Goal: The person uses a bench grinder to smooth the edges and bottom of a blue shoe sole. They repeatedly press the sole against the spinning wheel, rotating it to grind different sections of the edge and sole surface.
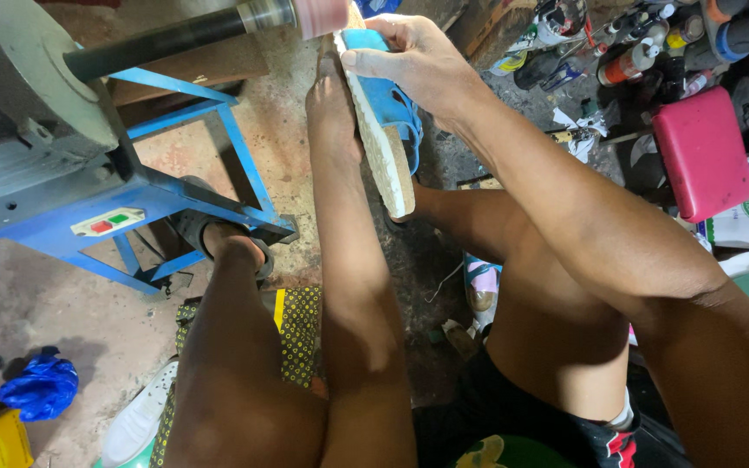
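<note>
I hold a blue sandal (386, 130) with a white and cork-coloured sole edge up in front of me. My left hand (331, 108) grips it from the left side. My right hand (413, 61) clasps its upper end from the right, fingers wrapped over the top. The sandal's top end sits right at a pink cylindrical grinding head (321, 16) on a dark horizontal shaft (166, 39) of a grey machine (28, 87) at upper left.
The machine rests on a blue metal stand (175, 195) with a red and green switch plate. A pink stool (702, 152) and spray cans and bottles (626, 52) lie at upper right. A blue plastic bag (41, 386) lies on the concrete floor at lower left.
</note>
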